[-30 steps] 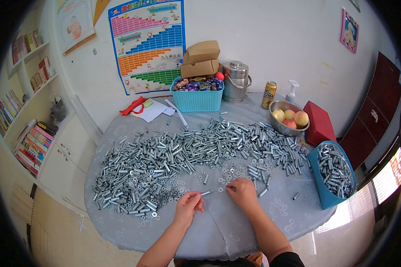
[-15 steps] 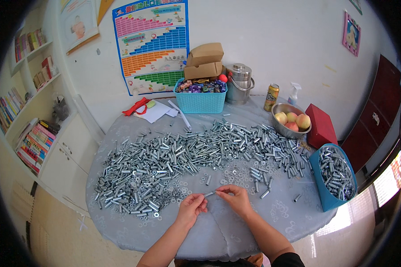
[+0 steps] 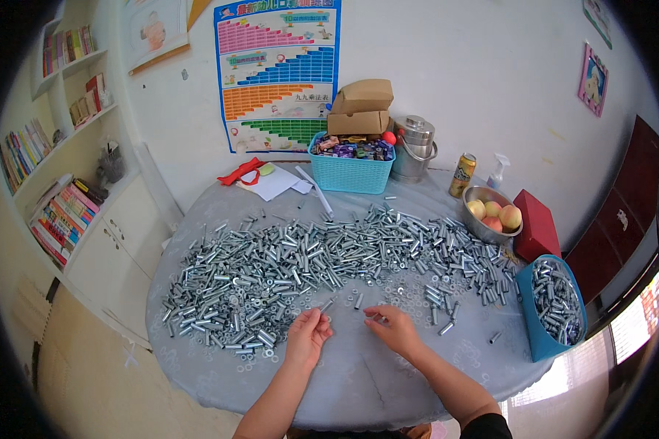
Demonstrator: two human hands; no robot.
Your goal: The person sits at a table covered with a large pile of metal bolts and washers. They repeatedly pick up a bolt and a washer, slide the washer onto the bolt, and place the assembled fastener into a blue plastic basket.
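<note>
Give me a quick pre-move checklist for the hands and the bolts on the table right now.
1. Left hand holds a bolt in its fingertips: ok.
2. Right hand has a small part in its grip: cannot tell, too small to see.
3. Bare table in front of the hands for working: ok.
4. Bolt pile lies within reach, just beyond the hands: ok.
5. Blue bin at the right edge has room for more parts: ok, though it already holds many.
6. Loose washers near the right hand are free of the pile: ok.
</note>
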